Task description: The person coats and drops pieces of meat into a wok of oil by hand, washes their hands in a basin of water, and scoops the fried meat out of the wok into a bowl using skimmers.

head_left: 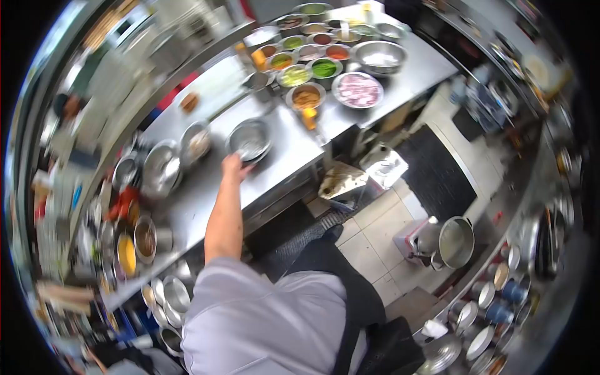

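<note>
My left hand (234,167) reaches out over the steel counter and is closed on the near rim of a round metal bowl (250,139). The bowl rests on the counter near its front edge, and nothing I can make out lies in it. To its left stand a smaller bowl (197,141) with pale food and a wide metal bowl (162,167). A bowl of orange-brown food (306,97) with a yellow-handled tool (309,117) is to the right. My right hand is out of view.
Bowls of chopped food crowd the far counter, among them a pink-white one (357,90) and an empty steel bowl (380,57). A big pot (455,242) stands at the right. A black mat (437,172) lies on the tiled floor. Tins (365,178) sit below the counter.
</note>
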Available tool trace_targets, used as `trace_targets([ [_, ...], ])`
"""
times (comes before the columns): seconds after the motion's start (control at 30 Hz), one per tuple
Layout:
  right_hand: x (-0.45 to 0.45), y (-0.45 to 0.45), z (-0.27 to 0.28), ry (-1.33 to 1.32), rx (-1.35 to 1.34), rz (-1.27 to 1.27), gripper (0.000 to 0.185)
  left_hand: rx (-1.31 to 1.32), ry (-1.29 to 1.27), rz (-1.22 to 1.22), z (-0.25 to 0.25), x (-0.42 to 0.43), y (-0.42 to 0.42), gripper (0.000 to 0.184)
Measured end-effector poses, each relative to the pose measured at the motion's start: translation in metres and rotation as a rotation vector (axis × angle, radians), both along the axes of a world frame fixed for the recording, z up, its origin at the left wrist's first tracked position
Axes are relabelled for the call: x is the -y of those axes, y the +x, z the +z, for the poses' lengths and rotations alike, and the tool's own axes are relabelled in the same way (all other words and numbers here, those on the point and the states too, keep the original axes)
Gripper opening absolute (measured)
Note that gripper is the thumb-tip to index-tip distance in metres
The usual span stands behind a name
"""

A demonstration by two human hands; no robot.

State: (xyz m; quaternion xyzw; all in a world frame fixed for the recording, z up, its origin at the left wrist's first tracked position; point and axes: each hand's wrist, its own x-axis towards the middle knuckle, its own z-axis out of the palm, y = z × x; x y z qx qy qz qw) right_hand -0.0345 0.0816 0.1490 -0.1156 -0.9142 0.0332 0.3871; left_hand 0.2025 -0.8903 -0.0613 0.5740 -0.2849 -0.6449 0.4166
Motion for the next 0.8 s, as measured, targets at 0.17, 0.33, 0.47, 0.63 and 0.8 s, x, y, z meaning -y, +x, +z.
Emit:
trace_targets([
  [0.17,0.025,-0.092,-0.069,-0.240,0.160,0.203,0.036,0.125,0.054,0.199,-0.033,0.060,-0.035,0.044],
  [0.33,0.132,-0.147,-0.082,-0.417,0.110,0.177,0.031,0.685,-0.621,-0.026,-0.003,-0.009,-0.128,0.044],
  [0.47,0.142,-0.208,-0.123,-0.576,0.060,0.140,0.029,0.376,-0.908,-0.454,0.049,-0.129,-0.300,0.022],
  [0.63,0.185,-0.319,-0.134,-0.672,0.020,0.138,0.028,-0.280,-0.847,-0.877,0.062,-0.211,-0.525,0.014],
  [0.8,0.167,-0.502,-0.146,-1.143,-0.209,0.208,0.028,-0.142,-0.990,-1.153,0.067,-0.219,-0.719,0.018],
])
